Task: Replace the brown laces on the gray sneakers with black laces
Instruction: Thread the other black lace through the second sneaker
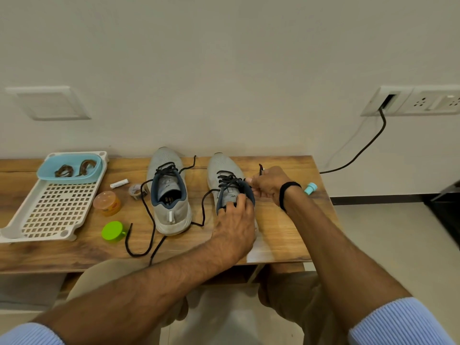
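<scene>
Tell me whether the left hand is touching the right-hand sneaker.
Touching. The head view shows the left hand with its fingers curled over the collar of the right-hand sneaker, with no gap between them.

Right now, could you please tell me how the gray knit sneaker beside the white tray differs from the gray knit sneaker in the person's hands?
The gray knit sneaker beside the white slotted tray stands untouched; the other gray knit sneaker is gripped at its collar by the left hand. The first's black lace trails loose over the wooden table; the second's lace is pinched by the right hand. Both point toes toward the wall.
</scene>
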Demonstrator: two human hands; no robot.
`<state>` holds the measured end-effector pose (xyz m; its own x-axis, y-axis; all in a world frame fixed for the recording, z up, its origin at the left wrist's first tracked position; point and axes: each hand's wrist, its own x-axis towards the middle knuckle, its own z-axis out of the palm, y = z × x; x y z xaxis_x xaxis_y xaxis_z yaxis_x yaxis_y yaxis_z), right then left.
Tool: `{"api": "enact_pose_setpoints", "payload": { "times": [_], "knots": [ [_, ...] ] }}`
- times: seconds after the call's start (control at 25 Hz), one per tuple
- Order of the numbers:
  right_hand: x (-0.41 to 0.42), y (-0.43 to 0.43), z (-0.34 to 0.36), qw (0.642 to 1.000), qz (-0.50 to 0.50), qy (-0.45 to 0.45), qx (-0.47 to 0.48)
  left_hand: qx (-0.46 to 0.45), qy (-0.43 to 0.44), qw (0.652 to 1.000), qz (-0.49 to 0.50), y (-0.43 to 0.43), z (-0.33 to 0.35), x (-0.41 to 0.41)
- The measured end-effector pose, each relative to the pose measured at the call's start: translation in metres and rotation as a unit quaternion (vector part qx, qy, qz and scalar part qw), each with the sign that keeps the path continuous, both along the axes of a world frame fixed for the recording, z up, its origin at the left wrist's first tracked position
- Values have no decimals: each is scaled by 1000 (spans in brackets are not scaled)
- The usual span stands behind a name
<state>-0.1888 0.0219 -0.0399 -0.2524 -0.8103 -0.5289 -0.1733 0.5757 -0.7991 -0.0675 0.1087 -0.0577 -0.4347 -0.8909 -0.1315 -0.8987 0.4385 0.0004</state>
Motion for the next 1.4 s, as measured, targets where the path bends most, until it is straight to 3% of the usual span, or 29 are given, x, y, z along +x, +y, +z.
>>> {"api": "enact_pose_setpoints", "payload": {
  "times": [0.12, 0.28, 0.48, 0.52, 0.56, 0.64, 0.72, 0.84, 0.92, 1.08, 1.2, 1.4],
  "knots": [
    [-7, -2, 0, 994, -33, 108, -13, 13, -3, 1000, -4, -3, -1, 3],
    [-6, 1, 5, 982, -100, 154, -50, 21, -13, 1000, -17, -8, 1, 3],
    [-11, -2, 0, 994, -106, 28, -20, 107, 23, 994, 2, -14, 16, 6],
    [-14, -2, 1, 994, -84, 68, -4, 112, 57, 992, 23, -18, 22, 8],
    [-15, -1, 4, 985, -51, 163, 5, 92, 94, 990, 49, -25, 28, 12],
    [-12, 5, 11, 924, -27, 381, -9, 3, 112, 990, 85, -43, 38, 23],
    [-2, 13, 22, 888, 6, 446, -107, -29, 69, 992, 103, -56, 37, 33],
    [17, 19, 17, 853, 228, 441, -161, 31, 40, 992, 114, -64, 30, 35],
    [22, 21, 11, 851, 296, 410, -141, 56, 49, 990, 118, -68, 27, 35],
    [20, 25, 10, 818, 314, 471, -102, 72, 54, 989, 117, -77, 31, 42],
    [22, 25, 11, 846, 251, 459, -107, 67, 105, 981, 148, -79, 35, 46],
    [31, 25, 10, 851, 212, 467, -112, 36, 140, 975, 166, -74, 39, 45]
  ]
}}
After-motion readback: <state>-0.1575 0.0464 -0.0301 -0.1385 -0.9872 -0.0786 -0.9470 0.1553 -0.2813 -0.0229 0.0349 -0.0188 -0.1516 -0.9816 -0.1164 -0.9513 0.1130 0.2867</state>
